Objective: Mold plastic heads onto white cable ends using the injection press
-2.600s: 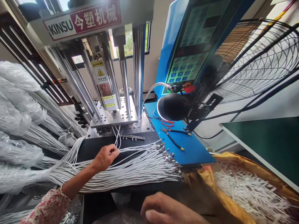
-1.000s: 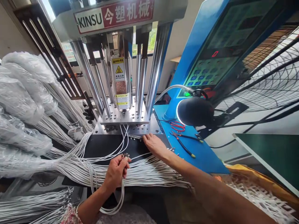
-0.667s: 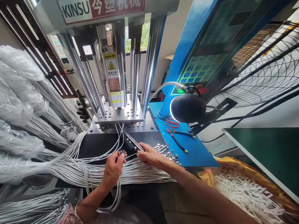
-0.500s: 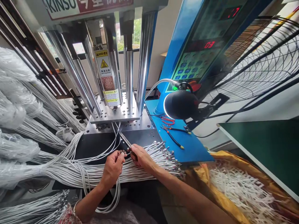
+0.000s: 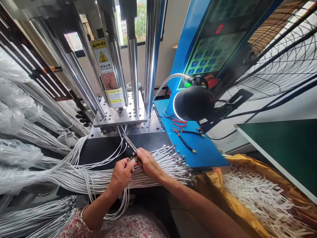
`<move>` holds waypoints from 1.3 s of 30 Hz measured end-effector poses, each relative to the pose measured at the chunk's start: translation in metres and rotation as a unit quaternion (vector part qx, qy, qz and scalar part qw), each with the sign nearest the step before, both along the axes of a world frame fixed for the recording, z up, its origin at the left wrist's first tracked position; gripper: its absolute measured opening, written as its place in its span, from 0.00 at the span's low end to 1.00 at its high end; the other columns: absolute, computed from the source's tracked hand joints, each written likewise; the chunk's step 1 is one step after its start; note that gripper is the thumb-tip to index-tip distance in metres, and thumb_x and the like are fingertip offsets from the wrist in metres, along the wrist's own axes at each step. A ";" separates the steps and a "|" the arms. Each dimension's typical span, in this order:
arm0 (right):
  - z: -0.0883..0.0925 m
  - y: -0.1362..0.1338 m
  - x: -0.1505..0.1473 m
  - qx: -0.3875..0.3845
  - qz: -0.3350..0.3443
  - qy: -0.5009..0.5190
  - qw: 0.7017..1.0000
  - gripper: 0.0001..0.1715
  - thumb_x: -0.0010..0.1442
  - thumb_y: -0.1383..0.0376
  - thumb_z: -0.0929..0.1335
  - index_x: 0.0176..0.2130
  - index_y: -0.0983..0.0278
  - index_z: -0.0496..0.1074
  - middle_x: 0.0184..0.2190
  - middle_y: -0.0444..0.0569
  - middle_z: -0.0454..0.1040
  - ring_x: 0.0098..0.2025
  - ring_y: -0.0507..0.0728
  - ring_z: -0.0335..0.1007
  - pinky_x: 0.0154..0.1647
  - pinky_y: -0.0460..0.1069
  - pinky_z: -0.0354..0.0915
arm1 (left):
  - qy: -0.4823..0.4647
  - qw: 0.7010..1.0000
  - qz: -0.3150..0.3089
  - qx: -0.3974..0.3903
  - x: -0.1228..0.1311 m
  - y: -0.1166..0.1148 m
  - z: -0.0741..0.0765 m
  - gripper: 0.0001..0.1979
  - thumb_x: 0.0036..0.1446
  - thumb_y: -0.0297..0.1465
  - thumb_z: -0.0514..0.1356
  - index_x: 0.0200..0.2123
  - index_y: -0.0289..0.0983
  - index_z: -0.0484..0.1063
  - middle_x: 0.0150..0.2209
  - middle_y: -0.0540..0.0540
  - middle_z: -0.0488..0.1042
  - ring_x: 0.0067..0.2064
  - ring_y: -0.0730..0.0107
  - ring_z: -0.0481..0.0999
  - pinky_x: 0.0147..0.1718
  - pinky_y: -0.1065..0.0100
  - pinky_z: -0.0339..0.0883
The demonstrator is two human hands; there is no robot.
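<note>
My left hand (image 5: 123, 172) is closed in a pinch on small metal connectors (image 5: 131, 159) at the ends of white cables. Close against it, my right hand (image 5: 148, 162) grips a long narrow metal tool (image 5: 129, 142) that points up and left towards the press; its exact kind is unclear. Fingertips of both hands nearly meet, so the held ends are partly hidden. Beneath the hands lies a thick bundle of white cables (image 5: 99, 180), its connector ends (image 5: 179, 162) fanned out at the right. A few white cables (image 5: 116, 153) run up under the press's metal plate (image 5: 121, 117).
Pliers (image 5: 184, 138) and a red-handled tool (image 5: 178, 122) lie on the blue base (image 5: 203, 155). Above them hangs a black lamp (image 5: 194, 103). A yellow bag (image 5: 215, 175) of white plastic pieces stands at the right. Bagged cable bundles (image 5: 19, 152) fill the left side.
The view has tilted downward slightly. My left hand has come closer to my right, bringing the connectors up to the tool. The lower red display went from 03 to 0.
</note>
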State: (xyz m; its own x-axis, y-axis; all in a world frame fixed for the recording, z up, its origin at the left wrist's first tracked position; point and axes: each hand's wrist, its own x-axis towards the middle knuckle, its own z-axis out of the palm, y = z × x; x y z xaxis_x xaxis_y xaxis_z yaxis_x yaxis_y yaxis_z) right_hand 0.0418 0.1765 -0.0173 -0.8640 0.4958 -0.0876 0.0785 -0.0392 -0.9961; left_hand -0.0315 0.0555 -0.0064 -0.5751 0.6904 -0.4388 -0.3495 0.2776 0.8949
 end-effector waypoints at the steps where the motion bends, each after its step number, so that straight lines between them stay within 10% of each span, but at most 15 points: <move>1: -0.001 0.000 0.000 0.001 0.000 -0.002 1.000 0.18 0.67 0.57 0.56 0.27 0.61 0.58 0.21 0.38 0.57 0.24 0.51 0.53 0.26 0.46 0.52 | -0.002 1.000 0.004 -0.003 0.000 0.000 0.000 0.23 0.50 0.50 0.64 0.25 0.36 0.64 0.17 0.58 0.58 0.14 0.85 0.49 0.11 0.78 0.42; 13: -0.007 -0.001 -0.001 0.126 0.044 -0.031 0.991 0.17 0.67 0.56 0.57 0.28 0.60 0.56 0.23 0.40 0.60 0.26 0.52 0.56 0.29 0.47 0.52 | -0.046 0.997 0.052 0.018 0.002 -0.001 0.003 0.23 0.46 0.46 0.68 0.24 0.38 0.59 0.18 0.58 0.59 0.15 0.86 0.48 0.11 0.80 0.42; 20: 0.001 0.002 -0.001 -0.076 0.048 -0.013 0.996 0.18 0.65 0.55 0.58 0.26 0.60 0.55 0.21 0.38 0.52 0.23 0.50 0.48 0.24 0.46 0.49 | 0.088 0.995 0.036 -0.010 -0.014 -0.010 0.006 0.17 0.53 0.45 0.63 0.30 0.35 0.70 0.23 0.52 0.67 0.23 0.74 0.67 0.21 0.72 0.67; 39: 0.000 0.005 0.002 0.024 0.079 -0.013 0.997 0.17 0.64 0.58 0.58 0.25 0.61 0.55 0.23 0.40 0.56 0.26 0.51 0.50 0.27 0.47 0.49 | 0.138 0.989 -0.049 -0.008 -0.016 -0.011 0.004 0.20 0.59 0.44 0.59 0.23 0.36 0.64 0.21 0.53 0.63 0.23 0.76 0.57 0.25 0.72 0.53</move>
State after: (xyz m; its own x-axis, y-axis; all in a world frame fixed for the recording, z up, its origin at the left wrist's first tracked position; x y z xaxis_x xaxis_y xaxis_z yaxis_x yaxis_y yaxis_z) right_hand 0.0440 0.1819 -0.0171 -0.9293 0.3581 -0.0905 0.1054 0.0224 -0.9942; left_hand -0.0475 0.0444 -0.0027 -0.6055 0.7428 -0.2856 -0.0633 0.3128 0.9477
